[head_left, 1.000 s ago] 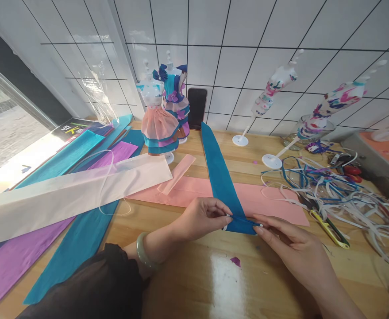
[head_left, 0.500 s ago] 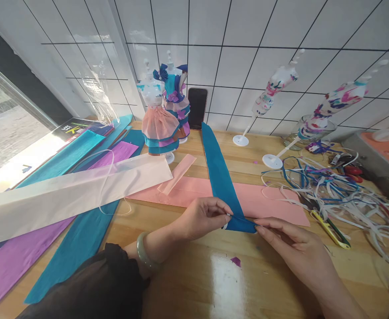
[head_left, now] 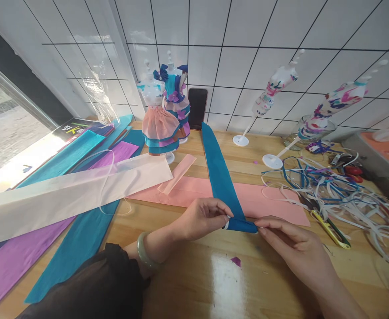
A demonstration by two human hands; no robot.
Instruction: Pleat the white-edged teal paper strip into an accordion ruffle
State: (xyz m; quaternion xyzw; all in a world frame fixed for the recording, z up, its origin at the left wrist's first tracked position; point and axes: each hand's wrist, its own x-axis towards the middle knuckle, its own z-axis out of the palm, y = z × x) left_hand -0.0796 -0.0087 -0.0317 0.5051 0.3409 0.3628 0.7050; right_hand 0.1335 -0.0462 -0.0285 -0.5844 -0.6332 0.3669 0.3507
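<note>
A long teal-blue strip [head_left: 222, 173], of fabric or crepe paper, lies lengthwise away from me across a pink strip [head_left: 267, 200]. Its near end is folded over into a narrow band. My left hand [head_left: 202, 219] pinches the left corner of that fold between thumb and fingers. At the right corner, the thumb and fingertips of my right hand [head_left: 290, 243] are closed on the same band. Something small and white shows under the left fingertips; I cannot make out what it is. A short peach strip [head_left: 177, 174] rests beyond my left hand.
Left are a cream strip [head_left: 81, 186], purple strip [head_left: 31, 266] and more teal strips. Two dressed mini mannequins [head_left: 159, 126] and a phone [head_left: 197, 108] stand at the wall. Right are two paint-marked mannequins [head_left: 275, 88], tangled ribbon scraps [head_left: 356, 204] and a yellow cutter [head_left: 329, 228].
The folded band at the strip's near end looks flatter and straighter. Both hands keep their pinch and have barely shifted.
</note>
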